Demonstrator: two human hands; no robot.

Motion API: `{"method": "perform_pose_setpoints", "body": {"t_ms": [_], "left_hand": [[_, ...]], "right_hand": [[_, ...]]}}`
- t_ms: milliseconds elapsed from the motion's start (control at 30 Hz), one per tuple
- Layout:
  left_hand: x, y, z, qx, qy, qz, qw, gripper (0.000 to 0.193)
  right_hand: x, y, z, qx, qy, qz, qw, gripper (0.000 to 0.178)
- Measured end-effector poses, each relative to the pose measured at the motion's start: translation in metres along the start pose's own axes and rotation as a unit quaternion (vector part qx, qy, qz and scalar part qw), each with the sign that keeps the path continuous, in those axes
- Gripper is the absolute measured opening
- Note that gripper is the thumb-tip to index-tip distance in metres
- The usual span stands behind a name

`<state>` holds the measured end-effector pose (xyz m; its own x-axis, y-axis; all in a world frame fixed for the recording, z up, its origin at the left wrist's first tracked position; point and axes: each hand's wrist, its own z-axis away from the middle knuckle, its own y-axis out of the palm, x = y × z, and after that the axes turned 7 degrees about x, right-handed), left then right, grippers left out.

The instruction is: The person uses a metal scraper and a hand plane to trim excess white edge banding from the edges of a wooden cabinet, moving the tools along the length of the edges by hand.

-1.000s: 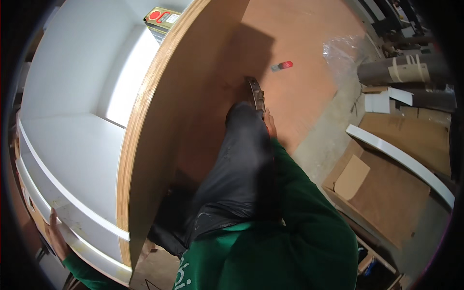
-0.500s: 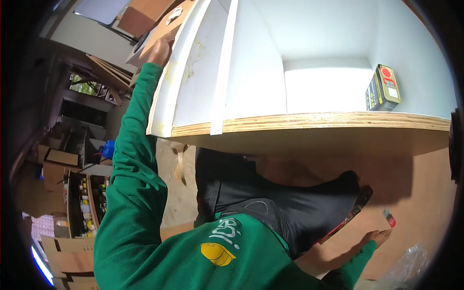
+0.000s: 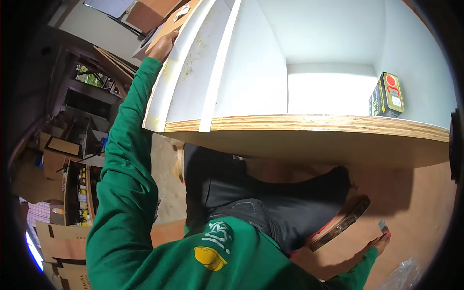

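Observation:
A white-lined plywood cabinet lies in front of me, its layered edge facing me. My left hand is closed at its far left edge, with the fingertips partly hidden by the panel. A white strip runs along the cabinet's left part and sticks out over the plywood edge. Low at the right, my right hand has its fingers closed on the red end of a small flat-bladed scraper with a grey blade. A black and yellow rectangular tin with a red cap is inside the cabinet.
A brown curved band lies beside my knee, on a brown board. Clear plastic wrap is at the lower right. Cardboard boxes and a shelf of bottles stand at the left.
My right hand has reached the scraper and closed on its red end; the scraper has turned a little. The view has shifted slightly, and my left hand remains at the cabinet's edge.

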<state>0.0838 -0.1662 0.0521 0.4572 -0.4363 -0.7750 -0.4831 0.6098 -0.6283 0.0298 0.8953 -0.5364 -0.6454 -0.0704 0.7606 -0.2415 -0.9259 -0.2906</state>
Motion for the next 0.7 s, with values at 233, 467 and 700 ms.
{"method": "perform_pose_setpoints", "body": {"t_ms": [233, 467, 700], "left_hand": [[0.024, -0.028, -0.013, -0.021, 0.027, -0.037, 0.999, 0.042], [-0.013, 0.023, 0.013, 0.012, 0.008, 0.061, 0.998, 0.05], [-0.03, 0.005, 0.028, 0.089, 0.011, -0.315, 0.945, 0.054]], "right_hand": [[0.006, 0.013, -0.031, 0.036, -0.182, 0.198, 0.962, 0.045], [-0.004, -0.025, 0.008, -0.075, -0.139, 0.511, 0.845, 0.024], [-0.018, 0.011, 0.046, -0.114, -0.163, 0.364, 0.91, 0.028]]}}
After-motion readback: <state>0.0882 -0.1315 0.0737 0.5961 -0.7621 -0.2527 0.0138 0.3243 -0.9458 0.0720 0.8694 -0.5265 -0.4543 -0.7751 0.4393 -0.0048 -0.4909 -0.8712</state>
